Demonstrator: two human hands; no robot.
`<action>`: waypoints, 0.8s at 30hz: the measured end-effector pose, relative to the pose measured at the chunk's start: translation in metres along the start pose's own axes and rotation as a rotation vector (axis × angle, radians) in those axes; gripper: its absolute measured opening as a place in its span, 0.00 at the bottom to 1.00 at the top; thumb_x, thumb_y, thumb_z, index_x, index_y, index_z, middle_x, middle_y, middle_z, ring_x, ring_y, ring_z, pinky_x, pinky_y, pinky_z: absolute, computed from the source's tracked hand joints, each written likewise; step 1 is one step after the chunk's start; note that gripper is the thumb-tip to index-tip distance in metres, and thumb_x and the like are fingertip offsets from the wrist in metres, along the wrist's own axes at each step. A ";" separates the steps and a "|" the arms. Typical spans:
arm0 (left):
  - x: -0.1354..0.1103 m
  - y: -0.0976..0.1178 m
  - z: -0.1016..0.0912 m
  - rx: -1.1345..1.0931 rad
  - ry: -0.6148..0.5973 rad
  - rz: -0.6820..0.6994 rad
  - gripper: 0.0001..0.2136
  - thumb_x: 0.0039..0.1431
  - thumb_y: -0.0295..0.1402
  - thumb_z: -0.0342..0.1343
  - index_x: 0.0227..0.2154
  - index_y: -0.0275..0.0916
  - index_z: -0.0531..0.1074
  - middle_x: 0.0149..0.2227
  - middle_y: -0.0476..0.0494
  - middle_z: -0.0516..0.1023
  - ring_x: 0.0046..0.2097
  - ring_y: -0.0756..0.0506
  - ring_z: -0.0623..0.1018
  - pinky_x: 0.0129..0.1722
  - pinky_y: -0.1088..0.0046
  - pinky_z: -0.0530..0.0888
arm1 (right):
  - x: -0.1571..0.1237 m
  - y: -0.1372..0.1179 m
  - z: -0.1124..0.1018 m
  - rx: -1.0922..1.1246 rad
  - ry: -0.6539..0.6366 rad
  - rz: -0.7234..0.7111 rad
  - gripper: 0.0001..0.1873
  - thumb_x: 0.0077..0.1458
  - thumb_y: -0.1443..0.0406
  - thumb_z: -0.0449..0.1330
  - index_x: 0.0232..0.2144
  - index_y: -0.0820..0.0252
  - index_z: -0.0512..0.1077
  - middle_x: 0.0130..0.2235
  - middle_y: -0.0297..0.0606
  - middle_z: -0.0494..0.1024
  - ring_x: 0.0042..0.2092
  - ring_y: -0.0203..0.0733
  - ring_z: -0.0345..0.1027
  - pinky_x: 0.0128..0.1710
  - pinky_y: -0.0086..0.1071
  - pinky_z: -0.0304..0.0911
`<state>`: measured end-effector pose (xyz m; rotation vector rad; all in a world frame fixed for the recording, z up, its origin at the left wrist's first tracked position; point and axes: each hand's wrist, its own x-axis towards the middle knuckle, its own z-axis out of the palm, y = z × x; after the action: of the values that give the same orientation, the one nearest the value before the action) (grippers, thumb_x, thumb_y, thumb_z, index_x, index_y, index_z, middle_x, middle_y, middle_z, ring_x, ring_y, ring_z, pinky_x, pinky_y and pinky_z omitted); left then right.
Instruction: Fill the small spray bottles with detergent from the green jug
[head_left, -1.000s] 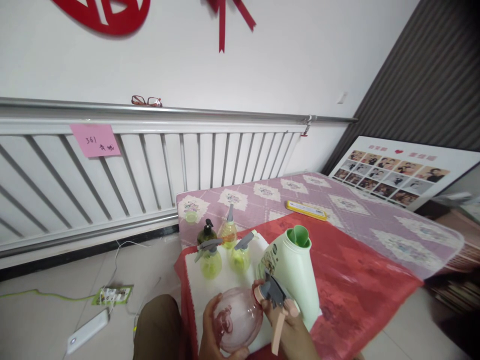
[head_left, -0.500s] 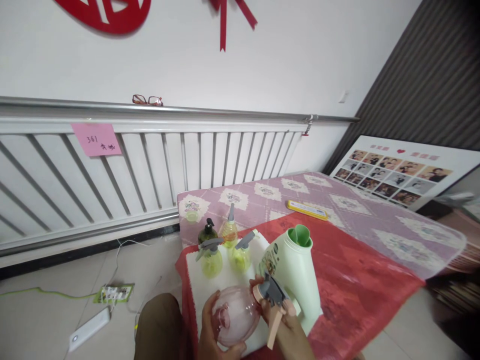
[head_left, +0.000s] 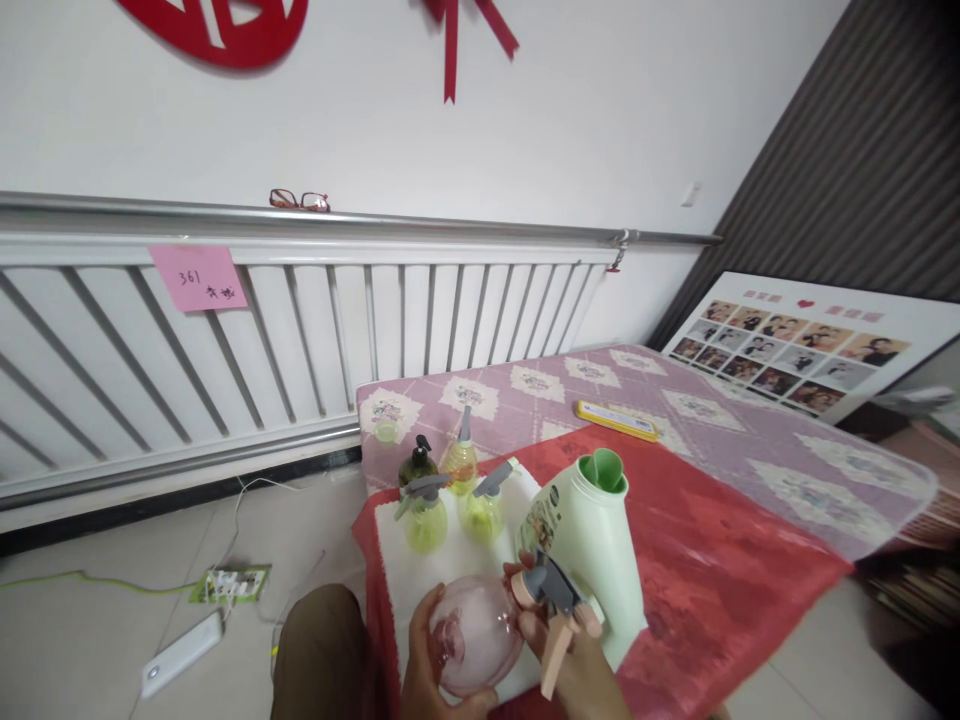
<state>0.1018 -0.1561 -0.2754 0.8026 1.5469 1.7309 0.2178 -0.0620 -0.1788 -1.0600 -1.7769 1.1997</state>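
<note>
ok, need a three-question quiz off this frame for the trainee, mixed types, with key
1. Short answer: which hand is at the collar of the spray head on the pink bottle?
2. True or false: the glasses rest on the metal pipe above the radiator.
3. Multiple choice: which thing does the spray head partly cover in this view? A) the yellow case B) the light green jug C) the pink note

Key:
1. The right hand; the left hand cups the round body.
2. True.
3. B.
</note>
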 end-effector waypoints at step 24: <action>0.025 -0.036 -0.022 0.413 -0.180 0.097 0.12 0.53 0.32 0.53 0.41 0.39 0.74 0.35 0.45 0.78 0.34 0.48 0.77 0.38 0.73 0.73 | 0.065 0.018 0.031 -0.337 -0.063 -0.209 0.09 0.54 0.65 0.54 0.37 0.59 0.70 0.36 0.40 0.74 0.41 0.45 0.69 0.42 0.37 0.65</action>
<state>0.0727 -0.1464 -0.3131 1.2201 1.7880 1.3728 0.1683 -0.0092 -0.1970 -0.9978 -2.1316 0.8331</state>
